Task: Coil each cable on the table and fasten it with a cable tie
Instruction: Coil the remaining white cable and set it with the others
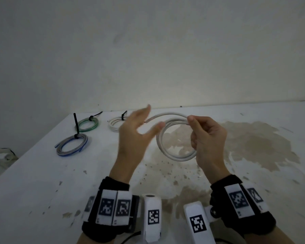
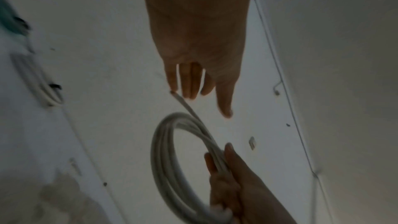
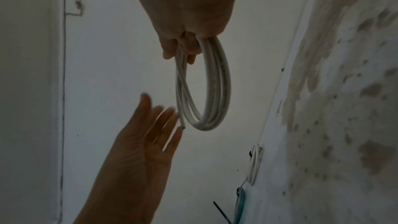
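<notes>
A white cable [image 1: 176,156], wound into a coil of a few loops, hangs above the table [image 1: 42,182]. My right hand [image 1: 191,121] pinches the loops together at the top right of the coil, between thumb and fingers. The cable's loose end [image 1: 148,120] sticks out to the left. Just beside that end is my left hand [image 1: 153,117], open with straight fingers and holding nothing. In the left wrist view the coil [image 2: 163,159] hangs below my fingertips [image 2: 189,91]. In the right wrist view my right hand [image 3: 185,45] grips the coil [image 3: 217,83] from above.
Three coils, each bound with a black tie, lie at the back left: a green one [image 1: 87,125], a blue-grey one [image 1: 72,145] and a white one [image 1: 115,126]. Brown stains [image 1: 253,143] mark the table's right half. A wall stands behind; the table's left edge slopes away.
</notes>
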